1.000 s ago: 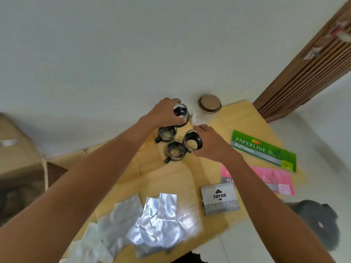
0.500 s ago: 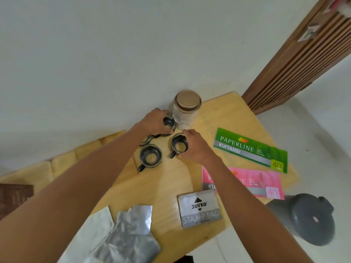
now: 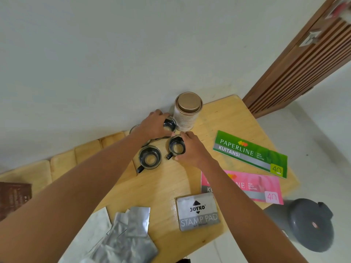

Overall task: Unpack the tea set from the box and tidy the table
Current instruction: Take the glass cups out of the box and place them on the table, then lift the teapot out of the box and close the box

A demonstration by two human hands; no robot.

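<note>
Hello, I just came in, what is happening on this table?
A person is arranging small black-framed glass tea cups on the wooden table. The left hand grips one cup beside the round gold-lidded tin; the right hand holds another cup. A third cup stands free. Silver foil pouches lie nearer.

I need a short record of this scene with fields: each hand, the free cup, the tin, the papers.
left hand: left hand grips a small glass cup with black holder
right hand: right hand grips a second such cup
free cup: third cup stands alone on the wooden table
tin: round white tin with gold lid, upright
papers: green receipt book, pink receipt book
</note>
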